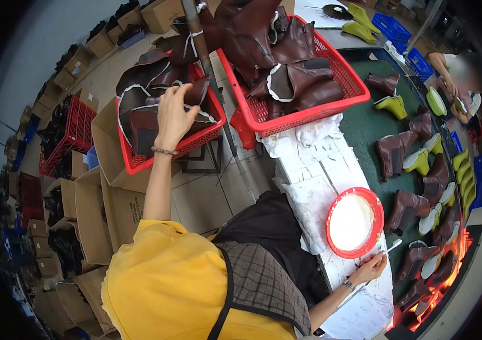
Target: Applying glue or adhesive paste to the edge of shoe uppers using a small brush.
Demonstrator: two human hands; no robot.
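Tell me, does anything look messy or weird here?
A bit: a white covering looks crumpled and bunched by the near edge of the right-hand red basket, and white smears mark the rim of the red bowl. Nothing looks clearly broken.

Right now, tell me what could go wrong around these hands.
The brush in the right hand points toward the green belt and might smear the boots there. The bowl of white substance sits close to that hand and could be knocked. The boot uppers heaped in the red basket under the left hand could slip over its rim.
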